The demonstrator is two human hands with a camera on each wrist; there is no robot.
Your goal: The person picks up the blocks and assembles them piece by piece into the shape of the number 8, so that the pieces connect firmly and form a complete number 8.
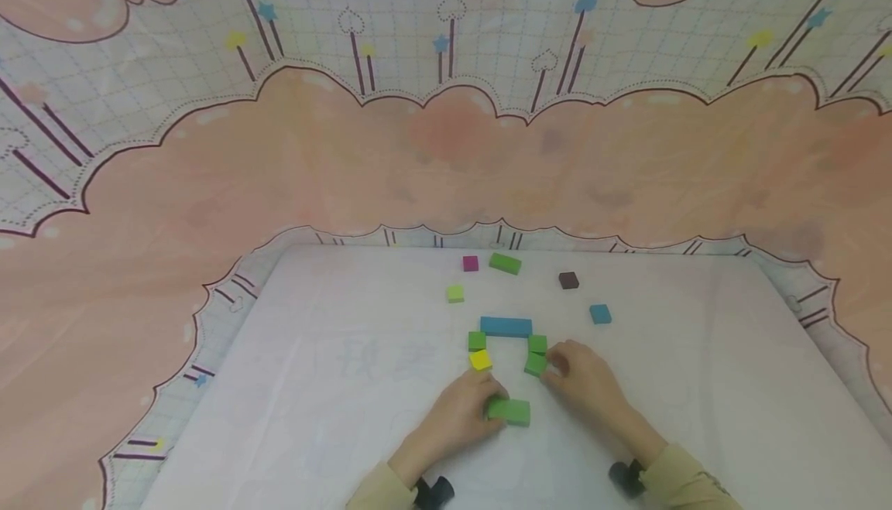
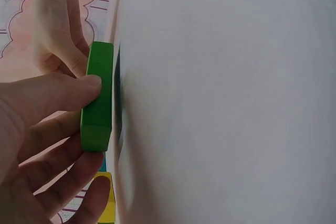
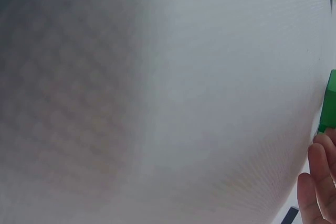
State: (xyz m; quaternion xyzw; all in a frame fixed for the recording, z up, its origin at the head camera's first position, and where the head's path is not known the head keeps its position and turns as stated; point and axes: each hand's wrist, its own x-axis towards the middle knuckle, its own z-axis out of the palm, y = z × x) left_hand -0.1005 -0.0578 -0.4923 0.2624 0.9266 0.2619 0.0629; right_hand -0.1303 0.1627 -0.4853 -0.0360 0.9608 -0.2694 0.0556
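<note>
My left hand (image 1: pixel 460 409) grips a long green block (image 1: pixel 512 412) above the white table, with the thumb on one face in the left wrist view. A yellow cube (image 1: pixel 480 360) sits just beyond that hand, against a green cube (image 1: pixel 477 340). My right hand (image 1: pixel 588 381) is beside a slightly turned green cube (image 1: pixel 535 364), its fingertips at the cube's right side. Behind that stands another green cube (image 1: pixel 537 343). A long blue block (image 1: pixel 506 327) spans the far side, between the two rows. At the right wrist view's edge, fingers (image 3: pixel 318 169) show below a green block (image 3: pixel 329 103).
Farther back on the white table (image 1: pixel 334 324) lie a magenta cube (image 1: pixel 470 263), a long green block (image 1: pixel 505 264), a light green cube (image 1: pixel 455 294), a dark brown cube (image 1: pixel 568 280) and a blue cube (image 1: pixel 600 314). A patterned cloth (image 1: pixel 446 162) surrounds the table.
</note>
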